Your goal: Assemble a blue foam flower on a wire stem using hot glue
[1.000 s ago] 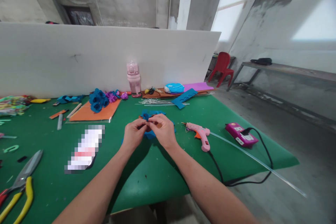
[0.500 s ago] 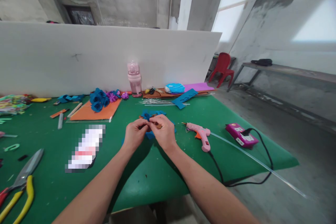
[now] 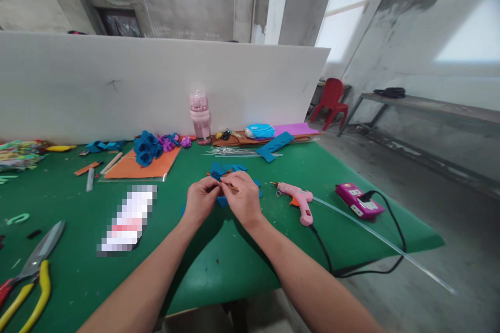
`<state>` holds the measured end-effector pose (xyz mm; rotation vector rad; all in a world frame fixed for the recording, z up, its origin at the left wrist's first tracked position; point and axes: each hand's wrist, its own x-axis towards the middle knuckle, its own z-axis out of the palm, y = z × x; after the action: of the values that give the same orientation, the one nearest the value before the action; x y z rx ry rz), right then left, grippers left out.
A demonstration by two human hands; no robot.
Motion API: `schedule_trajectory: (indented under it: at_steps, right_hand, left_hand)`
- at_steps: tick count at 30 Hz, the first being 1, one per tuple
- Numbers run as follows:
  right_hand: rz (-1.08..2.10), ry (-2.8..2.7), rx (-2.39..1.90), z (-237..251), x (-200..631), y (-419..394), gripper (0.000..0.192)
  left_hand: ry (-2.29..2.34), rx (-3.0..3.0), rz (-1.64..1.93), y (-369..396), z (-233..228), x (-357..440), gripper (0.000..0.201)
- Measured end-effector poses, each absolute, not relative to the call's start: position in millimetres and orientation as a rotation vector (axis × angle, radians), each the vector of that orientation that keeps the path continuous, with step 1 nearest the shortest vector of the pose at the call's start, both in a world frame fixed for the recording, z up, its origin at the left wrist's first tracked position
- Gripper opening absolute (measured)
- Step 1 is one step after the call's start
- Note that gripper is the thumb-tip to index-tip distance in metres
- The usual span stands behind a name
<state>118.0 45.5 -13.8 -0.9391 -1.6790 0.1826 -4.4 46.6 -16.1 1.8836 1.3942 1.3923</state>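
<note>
In the middle of the table, my left hand and my right hand meet at the fingertips, both closed in a pinch. A thin brown strip shows between the thumb and fingers of my right hand. Just beyond the fingertips is a bunched blue felt piece; its lower end runs behind my left fingers, and the exact contact is hidden. More blue felt pieces lie under and around both hands. Right of them rests a pink glue gun with a long clear glue stick in its back.
Blue felt flowers lie on an orange sheet at back left. Yellow-handled shears lie front left, near a pixelated object. A pink bottle stands by the white board. A purple power strip sits right, its cable hanging over the edge.
My fingertips have shifted slightly over the felt. The blue piece sits a little further left and away from the fingers. The brown strip has turned flatter in my right hand.
</note>
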Motion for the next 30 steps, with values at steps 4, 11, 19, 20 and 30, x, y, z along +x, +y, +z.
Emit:
schedule_trajectory:
  at_steps: [4,11,19,20,30]
  right_hand:
    - [0.119,-1.735,-0.948,-13.6,117.6,44.5,0.013]
    - [0.059,-1.755,-0.908,-11.4,118.3,42.5,0.015]
    - [0.006,-1.791,-0.839,-9.4,120.3,38.9,0.017]
    - [0.012,-1.794,-0.835,-9.6,120.7,38.5,0.018]
    - [0.305,-1.695,-0.868,-2.3,117.9,33.5,0.026]
  left_hand:
    - [1.432,1.855,1.422,46.4,-15.3,-2.8,0.016]
    - [1.384,1.858,1.468,43.6,-11.3,-0.5,0.016]
    - [1.291,1.874,1.578,39.8,-11.9,-0.3,0.015]
    - [1.276,1.888,1.593,39.2,-11.7,-0.4,0.015]
    - [1.372,1.971,1.583,41.4,-14.8,-6.0,0.015]
